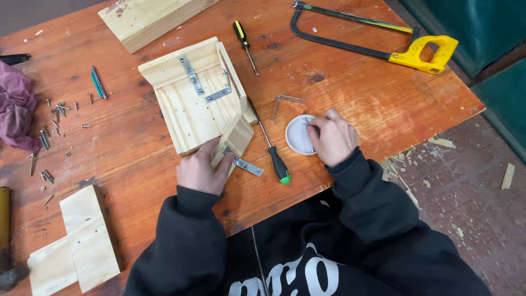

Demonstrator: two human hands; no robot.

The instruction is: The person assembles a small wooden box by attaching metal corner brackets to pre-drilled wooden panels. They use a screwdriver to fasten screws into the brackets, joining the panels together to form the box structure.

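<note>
My left hand (200,171) presses a small wood piece (236,140) against the open wooden box (189,98), fingers wrapped on it. A metal bracket (247,166) sticks out, not fixed yet. My right hand (331,137) pinches screws in the white dish (298,136). Inside the box, two brackets are already on.

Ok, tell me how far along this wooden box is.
Done: the open wooden box has two walls joined by metal brackets. In hand: the left hand steadies a loose wooden panel carrying a bracket, and the right hand picks in the white dish. Left: that panel looks unfixed, and the green-handled screwdriver lies idle.
</note>
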